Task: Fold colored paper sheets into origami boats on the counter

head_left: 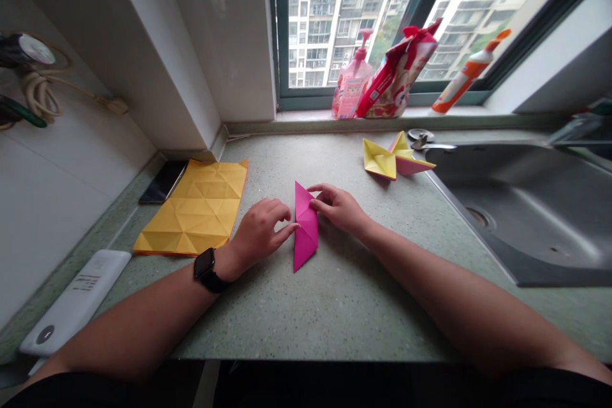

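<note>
A folded pink origami paper lies on the counter between my hands, long and pointed at its far and near ends. My right hand grips its right edge, with the thumb on top and the index finger along the upper side. From the left, my left hand, with a black watch on the wrist, touches the paper's left edge with the thumb tip. Its fingers are curled and stand apart from the thumb. A stack of creased yellow paper lies left of my left hand.
Folded yellow and pink paper pieces sit beside the steel sink. A dark phone and a white device lie at the left. A pump bottle, a red bag and an orange-white bottle stand on the windowsill.
</note>
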The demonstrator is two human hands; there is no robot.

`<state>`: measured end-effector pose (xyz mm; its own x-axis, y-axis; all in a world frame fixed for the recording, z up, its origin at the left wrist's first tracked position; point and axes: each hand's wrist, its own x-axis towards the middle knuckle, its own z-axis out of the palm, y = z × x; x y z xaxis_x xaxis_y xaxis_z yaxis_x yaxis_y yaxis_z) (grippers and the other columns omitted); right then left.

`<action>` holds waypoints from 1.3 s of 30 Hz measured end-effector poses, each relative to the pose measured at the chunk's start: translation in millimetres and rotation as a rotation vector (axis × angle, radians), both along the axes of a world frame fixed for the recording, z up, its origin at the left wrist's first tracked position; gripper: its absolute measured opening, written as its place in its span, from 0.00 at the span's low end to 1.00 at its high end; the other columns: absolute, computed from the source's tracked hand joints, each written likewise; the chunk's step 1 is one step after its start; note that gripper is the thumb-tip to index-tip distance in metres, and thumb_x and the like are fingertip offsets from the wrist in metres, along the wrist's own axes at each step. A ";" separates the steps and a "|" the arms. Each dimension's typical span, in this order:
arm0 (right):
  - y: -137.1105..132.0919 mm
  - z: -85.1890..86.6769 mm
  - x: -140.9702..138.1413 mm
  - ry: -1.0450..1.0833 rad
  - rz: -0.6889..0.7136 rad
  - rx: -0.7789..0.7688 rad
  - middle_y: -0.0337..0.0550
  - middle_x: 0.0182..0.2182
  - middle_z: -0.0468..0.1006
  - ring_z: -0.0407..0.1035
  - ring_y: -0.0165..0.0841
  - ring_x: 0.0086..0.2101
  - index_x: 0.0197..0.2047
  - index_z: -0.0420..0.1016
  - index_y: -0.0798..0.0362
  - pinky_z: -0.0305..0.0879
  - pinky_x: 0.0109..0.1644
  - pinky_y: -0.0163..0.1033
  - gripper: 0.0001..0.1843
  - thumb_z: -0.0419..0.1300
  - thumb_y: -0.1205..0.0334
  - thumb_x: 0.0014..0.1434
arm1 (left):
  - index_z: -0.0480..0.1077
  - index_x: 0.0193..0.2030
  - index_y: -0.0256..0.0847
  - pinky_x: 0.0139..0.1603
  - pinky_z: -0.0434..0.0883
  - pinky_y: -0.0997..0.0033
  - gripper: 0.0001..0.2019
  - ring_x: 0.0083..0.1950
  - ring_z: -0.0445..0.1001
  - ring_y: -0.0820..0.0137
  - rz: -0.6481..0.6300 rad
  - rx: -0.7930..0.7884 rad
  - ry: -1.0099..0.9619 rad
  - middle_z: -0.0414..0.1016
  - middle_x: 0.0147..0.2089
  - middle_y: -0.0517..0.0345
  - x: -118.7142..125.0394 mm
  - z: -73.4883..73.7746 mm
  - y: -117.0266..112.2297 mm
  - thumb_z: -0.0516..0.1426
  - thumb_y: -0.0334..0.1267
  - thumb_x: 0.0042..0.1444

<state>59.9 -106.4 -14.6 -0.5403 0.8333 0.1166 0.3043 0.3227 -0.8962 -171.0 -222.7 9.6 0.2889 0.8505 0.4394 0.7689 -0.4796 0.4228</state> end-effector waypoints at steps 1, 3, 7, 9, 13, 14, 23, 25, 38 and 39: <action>1.5 -1.6 1.1 -0.019 -0.021 0.027 0.36 0.31 0.83 0.73 0.33 0.31 0.58 0.80 0.50 0.68 0.40 0.41 0.19 0.66 0.54 0.65 | 0.77 0.47 0.41 0.56 0.75 0.56 0.11 0.51 0.78 0.58 -0.042 0.022 0.012 0.81 0.47 0.50 -0.5 -1.6 0.3 0.59 0.47 0.74; 3.5 -4.8 2.3 -0.041 -0.043 0.074 0.38 0.34 0.85 0.75 0.34 0.32 0.60 0.79 0.49 0.71 0.43 0.41 0.19 0.65 0.58 0.67 | 0.76 0.61 0.43 0.68 0.73 0.48 0.14 0.65 0.76 0.54 -0.147 0.019 0.052 0.79 0.62 0.45 -1.4 -6.3 1.2 0.59 0.45 0.74; 3.7 -9.7 2.0 -0.098 -0.063 0.242 0.46 0.48 0.86 0.79 0.37 0.41 0.61 0.79 0.48 0.76 0.50 0.45 0.20 0.65 0.63 0.67 | 0.66 0.76 0.44 0.81 0.61 0.38 0.26 0.81 0.61 0.49 -0.225 -0.080 0.191 0.67 0.78 0.42 -3.0 -18.9 3.8 0.58 0.45 0.75; 2.8 -10.9 2.1 -0.164 -0.062 0.389 0.50 0.53 0.84 0.79 0.41 0.49 0.59 0.82 0.48 0.75 0.57 0.49 0.18 0.66 0.64 0.66 | 0.63 0.78 0.43 0.82 0.58 0.36 0.28 0.82 0.59 0.48 -0.213 -0.148 0.249 0.65 0.79 0.41 -3.5 -23.7 5.1 0.57 0.47 0.76; 0.4 -10.8 2.8 -0.327 -0.017 0.566 0.51 0.54 0.81 0.75 0.45 0.54 0.51 0.87 0.46 0.71 0.63 0.54 0.11 0.68 0.61 0.67 | 0.58 0.81 0.41 0.83 0.54 0.37 0.31 0.83 0.58 0.50 -0.190 -0.237 0.310 0.63 0.81 0.42 -3.2 -26.9 6.3 0.53 0.49 0.78; -0.3 -10.4 2.6 -0.366 -0.018 0.573 0.51 0.54 0.81 0.75 0.45 0.53 0.50 0.88 0.45 0.71 0.63 0.55 0.09 0.69 0.60 0.68 | 0.57 0.82 0.40 0.84 0.53 0.38 0.31 0.83 0.58 0.50 -0.186 -0.246 0.315 0.62 0.81 0.42 -2.9 -26.7 6.2 0.52 0.50 0.78; -7.4 7.2 -1.4 -0.642 -0.032 0.567 0.50 0.54 0.82 0.74 0.48 0.52 0.48 0.89 0.43 0.70 0.57 0.52 0.09 0.71 0.52 0.69 | 0.59 0.82 0.46 0.83 0.52 0.39 0.31 0.84 0.56 0.49 -0.131 -0.275 0.347 0.63 0.81 0.47 -0.5 -20.7 3.5 0.52 0.53 0.78; -8.8 12.6 -0.2 -0.689 0.007 0.577 0.51 0.56 0.82 0.74 0.48 0.52 0.51 0.89 0.43 0.70 0.57 0.52 0.12 0.71 0.49 0.68 | 0.62 0.80 0.48 0.82 0.54 0.39 0.30 0.83 0.57 0.49 -0.107 -0.272 0.350 0.65 0.80 0.48 0.0 -19.1 2.7 0.54 0.54 0.77; -14.5 11.7 7.9 -0.718 0.086 0.574 0.53 0.63 0.78 0.72 0.58 0.58 0.61 0.85 0.38 0.63 0.67 0.66 0.32 0.76 0.36 0.58 | 0.73 0.69 0.44 0.77 0.62 0.36 0.23 0.76 0.67 0.46 -0.087 -0.170 0.321 0.76 0.71 0.44 1.6 -18.8 0.3 0.61 0.51 0.73; -14.8 11.8 8.3 -0.719 0.091 0.571 0.53 0.63 0.78 0.72 0.58 0.58 0.62 0.84 0.38 0.62 0.68 0.66 0.33 0.76 0.35 0.57 | 0.73 0.70 0.45 0.78 0.61 0.36 0.23 0.76 0.67 0.46 -0.090 -0.164 0.323 0.75 0.71 0.44 1.5 -19.5 0.4 0.61 0.51 0.73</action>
<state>68.3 -121.2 -2.8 -0.7023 0.7036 0.1082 0.6781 0.7075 -0.1990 -169.6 -222.3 -9.9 0.4667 0.8673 0.1732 0.8332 -0.4968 0.2426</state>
